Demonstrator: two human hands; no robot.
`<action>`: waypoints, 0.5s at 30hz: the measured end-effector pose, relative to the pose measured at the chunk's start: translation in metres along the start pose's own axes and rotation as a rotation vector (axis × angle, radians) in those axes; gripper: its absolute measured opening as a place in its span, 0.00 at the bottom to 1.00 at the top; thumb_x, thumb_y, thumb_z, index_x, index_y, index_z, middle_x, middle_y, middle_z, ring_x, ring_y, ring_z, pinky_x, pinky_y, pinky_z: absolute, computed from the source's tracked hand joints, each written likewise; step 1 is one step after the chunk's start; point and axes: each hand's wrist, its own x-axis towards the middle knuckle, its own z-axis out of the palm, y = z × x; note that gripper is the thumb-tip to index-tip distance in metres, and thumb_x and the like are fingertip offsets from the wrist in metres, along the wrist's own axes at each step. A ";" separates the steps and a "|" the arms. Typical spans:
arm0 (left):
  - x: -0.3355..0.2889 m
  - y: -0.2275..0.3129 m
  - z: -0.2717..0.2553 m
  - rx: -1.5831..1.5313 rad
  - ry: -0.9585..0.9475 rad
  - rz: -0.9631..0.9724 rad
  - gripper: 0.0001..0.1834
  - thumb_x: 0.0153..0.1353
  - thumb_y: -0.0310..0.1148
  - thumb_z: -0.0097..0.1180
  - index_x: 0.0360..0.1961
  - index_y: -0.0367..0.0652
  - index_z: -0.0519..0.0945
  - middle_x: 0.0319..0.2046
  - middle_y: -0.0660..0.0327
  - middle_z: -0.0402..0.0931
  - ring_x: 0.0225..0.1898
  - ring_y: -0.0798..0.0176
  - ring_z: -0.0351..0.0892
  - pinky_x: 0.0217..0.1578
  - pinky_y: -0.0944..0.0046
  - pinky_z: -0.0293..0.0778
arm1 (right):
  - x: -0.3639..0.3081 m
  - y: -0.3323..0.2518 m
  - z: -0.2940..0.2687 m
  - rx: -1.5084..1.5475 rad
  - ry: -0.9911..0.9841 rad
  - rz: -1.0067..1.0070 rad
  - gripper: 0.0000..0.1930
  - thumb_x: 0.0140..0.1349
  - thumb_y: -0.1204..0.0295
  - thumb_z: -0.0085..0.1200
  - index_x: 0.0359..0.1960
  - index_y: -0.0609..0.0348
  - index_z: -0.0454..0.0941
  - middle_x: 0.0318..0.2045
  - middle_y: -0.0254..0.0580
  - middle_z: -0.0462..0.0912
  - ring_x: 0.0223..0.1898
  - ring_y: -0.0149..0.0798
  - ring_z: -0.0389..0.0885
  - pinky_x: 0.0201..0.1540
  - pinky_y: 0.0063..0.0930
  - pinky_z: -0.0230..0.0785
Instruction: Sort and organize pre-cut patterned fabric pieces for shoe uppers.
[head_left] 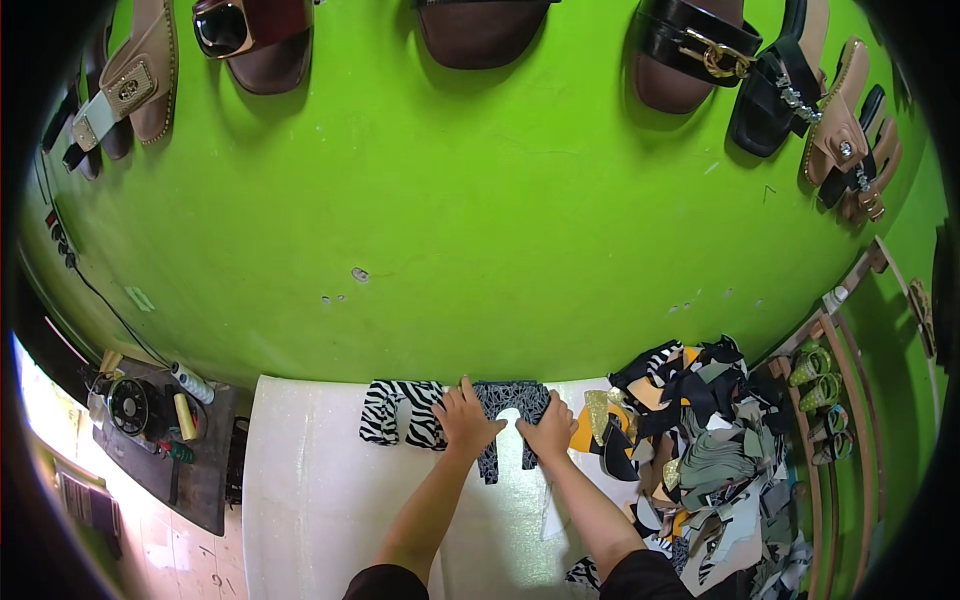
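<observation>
Well, the person's left hand (466, 418) and right hand (549, 428) rest at either side of a black-and-gray patterned piece (505, 395), arch-shaped with two legs pointing toward the person, near the far edge of the pale tabletop (320, 480). The left hand is fairly spread, its thumb pointing toward the other thumb; the right hand bends around the opposite edge. From where I stand, I can't quite tell whether either one pinches the piece or merely presses it. Partly under the left hand's outer side lies a zebra-striped piece (380, 412) with a gap in it. To the right spreads a heap of scraps (715, 450), and sandals (668, 85) line the green wall (450, 220).
</observation>
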 end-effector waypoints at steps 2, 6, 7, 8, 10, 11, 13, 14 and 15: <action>0.002 -0.003 0.006 -0.007 -0.037 -0.042 0.57 0.34 0.52 0.69 0.62 0.37 0.52 0.51 0.48 0.62 0.55 0.48 0.60 0.55 0.39 0.47 | -0.003 -0.007 0.006 -0.026 0.060 0.033 0.46 0.39 0.56 0.63 0.60 0.62 0.56 0.51 0.50 0.68 0.55 0.50 0.62 0.58 0.52 0.44; 0.009 0.000 0.027 -0.063 0.008 -0.147 0.53 0.35 0.45 0.69 0.60 0.37 0.53 0.48 0.48 0.66 0.51 0.48 0.65 0.54 0.42 0.50 | 0.001 -0.020 0.010 -0.077 0.060 0.142 0.41 0.37 0.57 0.62 0.56 0.61 0.64 0.48 0.48 0.70 0.54 0.49 0.64 0.56 0.54 0.44; 0.010 -0.002 0.030 -0.063 0.004 -0.148 0.53 0.35 0.45 0.69 0.60 0.37 0.53 0.48 0.48 0.66 0.51 0.48 0.65 0.54 0.42 0.50 | 0.000 -0.022 0.010 -0.079 0.057 0.144 0.41 0.37 0.57 0.62 0.56 0.61 0.64 0.48 0.48 0.70 0.54 0.49 0.64 0.56 0.54 0.44; 0.012 -0.005 0.032 -0.098 -0.007 -0.153 0.52 0.36 0.44 0.68 0.60 0.36 0.53 0.47 0.48 0.66 0.50 0.48 0.65 0.54 0.42 0.50 | -0.001 -0.024 0.010 -0.058 0.085 0.131 0.39 0.38 0.58 0.61 0.55 0.61 0.66 0.49 0.48 0.70 0.54 0.48 0.63 0.56 0.54 0.44; 0.014 -0.009 0.035 -0.122 -0.042 -0.158 0.52 0.38 0.42 0.66 0.61 0.35 0.49 0.49 0.47 0.66 0.53 0.47 0.63 0.54 0.42 0.50 | -0.002 -0.025 0.012 -0.045 0.074 0.127 0.41 0.39 0.56 0.60 0.57 0.60 0.64 0.52 0.48 0.67 0.57 0.48 0.59 0.58 0.55 0.40; 0.014 -0.008 0.038 -0.120 -0.044 -0.158 0.52 0.38 0.42 0.66 0.61 0.35 0.49 0.49 0.47 0.66 0.53 0.47 0.63 0.54 0.42 0.50 | -0.001 -0.026 0.013 -0.045 0.072 0.130 0.41 0.39 0.56 0.60 0.57 0.60 0.64 0.52 0.48 0.67 0.57 0.48 0.59 0.58 0.55 0.40; 0.013 -0.005 0.041 -0.008 -0.014 -0.173 0.53 0.39 0.42 0.66 0.62 0.33 0.49 0.51 0.47 0.64 0.54 0.47 0.61 0.55 0.41 0.49 | 0.001 -0.031 0.011 -0.076 -0.011 0.148 0.44 0.39 0.56 0.60 0.60 0.60 0.59 0.54 0.49 0.65 0.59 0.48 0.56 0.59 0.56 0.39; 0.012 -0.004 0.042 -0.007 -0.016 -0.173 0.53 0.39 0.42 0.66 0.62 0.33 0.49 0.51 0.47 0.64 0.54 0.47 0.61 0.55 0.41 0.49 | 0.000 -0.032 0.008 -0.051 -0.020 0.146 0.46 0.40 0.54 0.60 0.62 0.60 0.56 0.55 0.50 0.64 0.60 0.49 0.56 0.60 0.55 0.39; 0.009 -0.001 0.037 0.037 0.035 -0.162 0.51 0.40 0.43 0.66 0.61 0.32 0.51 0.52 0.48 0.63 0.54 0.49 0.61 0.54 0.41 0.50 | -0.001 -0.031 0.006 -0.051 -0.022 0.147 0.46 0.40 0.54 0.60 0.62 0.60 0.56 0.55 0.50 0.64 0.60 0.49 0.56 0.60 0.55 0.39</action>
